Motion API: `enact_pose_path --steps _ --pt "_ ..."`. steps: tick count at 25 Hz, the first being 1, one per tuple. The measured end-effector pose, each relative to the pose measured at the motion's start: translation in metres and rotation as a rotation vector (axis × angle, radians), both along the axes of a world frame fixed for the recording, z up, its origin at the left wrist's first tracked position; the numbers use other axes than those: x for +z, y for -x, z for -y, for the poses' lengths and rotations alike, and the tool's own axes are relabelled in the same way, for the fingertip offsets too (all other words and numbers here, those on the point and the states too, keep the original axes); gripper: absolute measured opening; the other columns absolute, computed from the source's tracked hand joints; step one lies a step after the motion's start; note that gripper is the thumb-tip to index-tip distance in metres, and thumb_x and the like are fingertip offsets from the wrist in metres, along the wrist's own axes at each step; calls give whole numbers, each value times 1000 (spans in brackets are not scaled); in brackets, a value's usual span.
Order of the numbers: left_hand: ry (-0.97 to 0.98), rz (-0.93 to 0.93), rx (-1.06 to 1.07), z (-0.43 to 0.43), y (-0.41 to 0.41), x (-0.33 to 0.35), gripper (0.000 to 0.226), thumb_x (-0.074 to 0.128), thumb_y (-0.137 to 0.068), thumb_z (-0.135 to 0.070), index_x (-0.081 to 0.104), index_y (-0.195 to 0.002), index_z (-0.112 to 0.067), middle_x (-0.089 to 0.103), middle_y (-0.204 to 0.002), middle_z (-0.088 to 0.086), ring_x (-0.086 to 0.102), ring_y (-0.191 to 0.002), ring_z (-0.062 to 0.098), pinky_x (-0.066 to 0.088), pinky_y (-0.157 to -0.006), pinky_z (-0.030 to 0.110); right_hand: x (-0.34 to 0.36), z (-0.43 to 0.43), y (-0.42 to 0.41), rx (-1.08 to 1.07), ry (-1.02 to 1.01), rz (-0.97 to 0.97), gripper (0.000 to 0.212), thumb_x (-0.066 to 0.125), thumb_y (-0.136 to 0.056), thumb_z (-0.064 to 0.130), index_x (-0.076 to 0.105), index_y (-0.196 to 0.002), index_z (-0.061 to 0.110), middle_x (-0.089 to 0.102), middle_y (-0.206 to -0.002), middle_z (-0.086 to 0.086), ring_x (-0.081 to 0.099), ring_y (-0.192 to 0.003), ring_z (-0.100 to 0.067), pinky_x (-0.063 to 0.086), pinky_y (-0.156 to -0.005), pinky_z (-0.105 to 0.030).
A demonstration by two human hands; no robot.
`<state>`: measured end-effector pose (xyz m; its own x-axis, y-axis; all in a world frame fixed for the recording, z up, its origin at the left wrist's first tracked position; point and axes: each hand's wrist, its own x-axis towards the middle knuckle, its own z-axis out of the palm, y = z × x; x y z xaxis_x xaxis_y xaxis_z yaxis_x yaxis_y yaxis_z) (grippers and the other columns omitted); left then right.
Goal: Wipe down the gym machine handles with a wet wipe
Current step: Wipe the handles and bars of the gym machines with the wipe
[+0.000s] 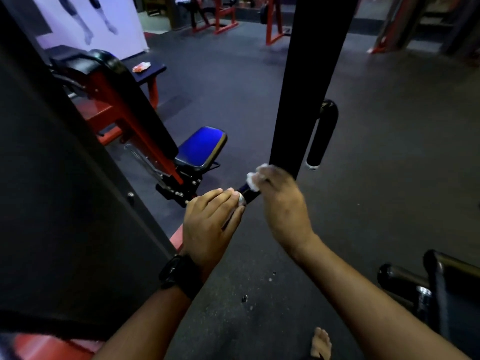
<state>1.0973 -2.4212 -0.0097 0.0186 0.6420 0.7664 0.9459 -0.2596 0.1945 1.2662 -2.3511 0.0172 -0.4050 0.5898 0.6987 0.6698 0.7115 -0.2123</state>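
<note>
Head view: wiping 1 machine handle (pixel 250 195), mid-scrub
Left hand (pixel 210 219) curls around the handle's chrome end, probably to stop it swinging; right hand (pixel 283 206) fingers pinch the bunched wet wipe (pixel 253 181) against the grip just beyond.

A short black near handle (pixel 248 194) with a chrome end cap is seen at the centre of the scene, tilted so that its capped end points near and left; that end is held by the left hand (pixel 210 224); a crumpled white wet wipe (pixel 253 181) is pressed against the handle's far side and is gripped in the fingers of the blurred right hand (pixel 283 203); a longer black far handle (pixel 322 136), curved at the top and pale-capped at the bottom, is hung upright just right of a dark post (pixel 306 74), apart from the wipe.
</note>
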Motion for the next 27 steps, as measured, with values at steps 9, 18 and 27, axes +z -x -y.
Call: enact_pose_path --steps 9,18,27 --pt "-23 33 -34 -4 5 0 29 61 -95 -34 74 -112 -15 72 -116 -2 62 -110 18 41 -91 34 -2 9 10 -3 -32 23 26 56 -96 13 65 -120 16 62 -121 -4 56 -116 -26 52 -92 -35" --pt "-15 46 -22 -3 3 -2 28 61 -93 -34 74 -111 -17 72 -116 -2 58 -108 16 38 -91 32 -6 20 30 -228 400 -822 22 69 -89 5 71 -108 16 62 -104 1 63 -94 -6 54 -82 -21" --pt "18 63 -9 -3 4 0 29 62 -92 -34 73 -114 -19 71 -118 -4 56 -107 14 33 -92 26 -16 21 51 -247 715 -1279 3 62 -96 19 59 -96 18 69 -99 -5 63 -89 -13 53 -81 -29"
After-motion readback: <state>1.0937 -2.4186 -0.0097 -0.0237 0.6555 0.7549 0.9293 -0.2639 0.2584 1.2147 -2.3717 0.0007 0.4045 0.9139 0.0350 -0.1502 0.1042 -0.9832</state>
